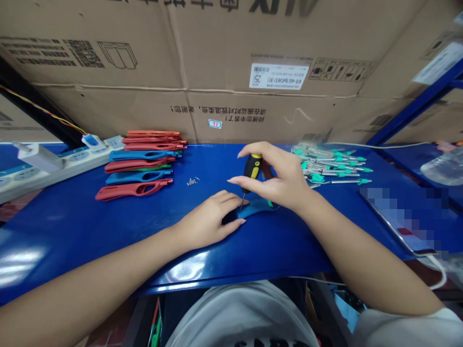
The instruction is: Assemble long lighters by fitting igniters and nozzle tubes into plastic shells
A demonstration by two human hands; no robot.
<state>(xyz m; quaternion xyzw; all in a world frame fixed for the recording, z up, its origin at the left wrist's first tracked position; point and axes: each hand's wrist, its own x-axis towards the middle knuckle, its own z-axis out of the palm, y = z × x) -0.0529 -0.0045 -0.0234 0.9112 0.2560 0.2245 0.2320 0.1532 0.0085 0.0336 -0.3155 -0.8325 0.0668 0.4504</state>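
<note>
My left hand (204, 219) presses on the left end of a blue lighter casing (258, 207), its thumb and fingers closed around that end and hiding part of it. The casing lies on the table, with a bit of green showing near its right end. A black and yellow screwdriver (252, 167) stands nearly upright in my right hand (285, 176), gripped between thumb and fingers. Its tip meets the casing beside my left fingers; any screw under it is too small to see. A little pile of small screws (193, 181) lies beyond my left hand.
Red, blue and orange lighter casings (135, 178) are lined up at the back left, by a white power strip (77, 156). Metal tubes with green parts (338, 166) lie at the back right. A phone (394, 224) rests on the right. Cardboard boxes (224, 58) wall the back.
</note>
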